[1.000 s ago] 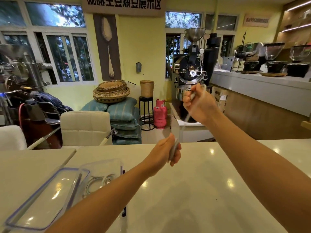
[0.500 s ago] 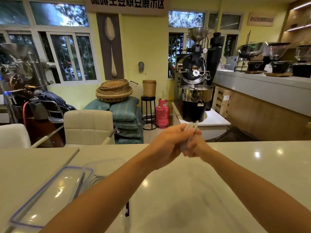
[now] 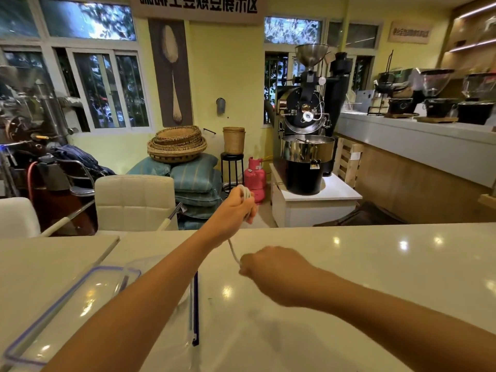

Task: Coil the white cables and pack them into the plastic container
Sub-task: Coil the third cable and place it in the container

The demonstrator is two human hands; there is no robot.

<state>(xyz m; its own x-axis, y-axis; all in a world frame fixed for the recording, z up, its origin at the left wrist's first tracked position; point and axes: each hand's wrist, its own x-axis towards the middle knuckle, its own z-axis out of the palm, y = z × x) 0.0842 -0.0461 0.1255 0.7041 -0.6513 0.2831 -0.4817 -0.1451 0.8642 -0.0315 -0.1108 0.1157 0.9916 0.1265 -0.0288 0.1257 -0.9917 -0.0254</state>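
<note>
White cable (image 3: 233, 251) runs taut between the two hands above the pale, glossy table (image 3: 375, 264). The left hand (image 3: 236, 208) is raised beyond the table's far edge, its fingers (image 3: 248, 210) curled tight around a small bundle of loops whose top shows above the knuckles. From there one strand drops down and toward the right hand (image 3: 271, 264), which hovers low over the table, fingers pressed together on the strand (the grip itself is hidden behind the back of the hand). Left of the right hand, the clear plastic container (image 3: 188, 296) sits on the table, largely covered by the left forearm; its contents cannot be made out. The blue-rimmed lid (image 3: 61, 312) lies just left of the container, flat on the table.
</note>
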